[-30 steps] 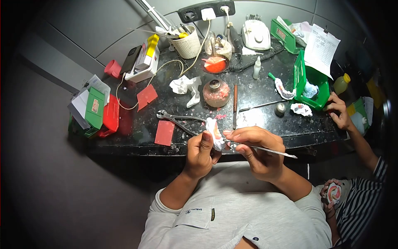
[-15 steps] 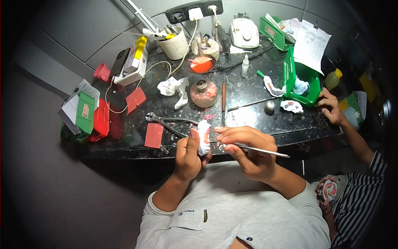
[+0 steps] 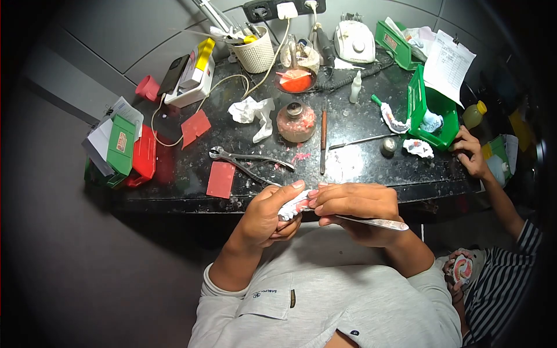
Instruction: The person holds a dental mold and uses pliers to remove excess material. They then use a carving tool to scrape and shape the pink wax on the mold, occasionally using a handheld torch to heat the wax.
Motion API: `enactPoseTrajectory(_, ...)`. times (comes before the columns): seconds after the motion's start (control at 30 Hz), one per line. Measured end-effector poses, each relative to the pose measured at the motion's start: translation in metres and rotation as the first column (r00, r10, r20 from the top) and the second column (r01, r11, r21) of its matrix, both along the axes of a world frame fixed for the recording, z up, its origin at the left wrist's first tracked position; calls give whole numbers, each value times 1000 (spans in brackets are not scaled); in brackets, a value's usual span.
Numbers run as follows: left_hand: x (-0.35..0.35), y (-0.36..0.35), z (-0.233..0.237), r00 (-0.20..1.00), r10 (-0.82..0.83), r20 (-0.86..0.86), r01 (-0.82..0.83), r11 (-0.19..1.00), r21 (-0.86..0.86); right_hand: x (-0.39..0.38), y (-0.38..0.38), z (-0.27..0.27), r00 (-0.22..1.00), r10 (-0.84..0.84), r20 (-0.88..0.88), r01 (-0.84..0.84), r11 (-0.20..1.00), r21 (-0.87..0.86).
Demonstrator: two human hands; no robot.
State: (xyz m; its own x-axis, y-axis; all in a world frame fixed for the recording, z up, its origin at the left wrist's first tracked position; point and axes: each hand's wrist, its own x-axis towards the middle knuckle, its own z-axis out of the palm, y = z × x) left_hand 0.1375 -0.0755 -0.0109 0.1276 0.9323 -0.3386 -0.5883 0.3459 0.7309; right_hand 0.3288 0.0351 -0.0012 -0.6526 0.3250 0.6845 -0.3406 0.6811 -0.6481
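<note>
My left hand is closed around a white plaster dental cast, its thumb along the upper edge. The row of teeth faces down and toward me, and pink wax lies on the side nearest my other hand. My right hand has its fingertips against the wax. A slim metal spatula is tucked in that hand, its flat end sticking out to the right; the other end is hidden. Just beyond my left hand lie metal pliers and a flat pink wax sheet.
A glass spirit burner, a wooden-handled wax knife and crumpled tissue are on the black bench. At right stands a green bin near another person's hand. That person's other hand holds a pink-and-white dental model.
My left hand has tilted the cast over from upright. My right fingertips have come onto its pink wax, and the spatula's flat end has turned more into view. The camera view has shifted slightly.
</note>
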Motion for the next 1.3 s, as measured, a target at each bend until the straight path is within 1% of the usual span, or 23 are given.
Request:
enactPoseTrajectory(0.07,1,-1,0,999,-8,-48,7,1000,-21,0,0,0,1000,0,14,0,1000,-4)
enactPoseTrajectory(0.37,2,0,6,995,-30,-94,26,999,-40,1,2,-1,999,34,28,-34,999,-7)
enactPoseTrajectory(0.6,2,0,4,995,-18,-102,12,998,-56,1,1,-2,999,19,40,-18,1000,-7)
enactPoseTrajectory(0.7,1,-1,1,996,-40,-82,39,999,-21,2,3,-3,998,20,54,-20,1000,5)
enactPoseTrajectory(0.9,1,-1,3,996,-34,-77,31,999,-43,2,3,-2,998,27,52,-28,1000,11)
enactPoseTrajectory(1.0,2,0,4,994,-31,-101,26,998,-50,2,5,-2,998,30,53,-31,999,23)
enactPoseTrajectory(1.23,1,1,4,996,-43,-73,38,997,-61,1,6,-3,999,27,47,-29,999,27)
enactPoseTrajectory(1.3,2,0,3,997,-38,-66,34,997,-65,1,4,-2,998,34,48,-33,999,-16)
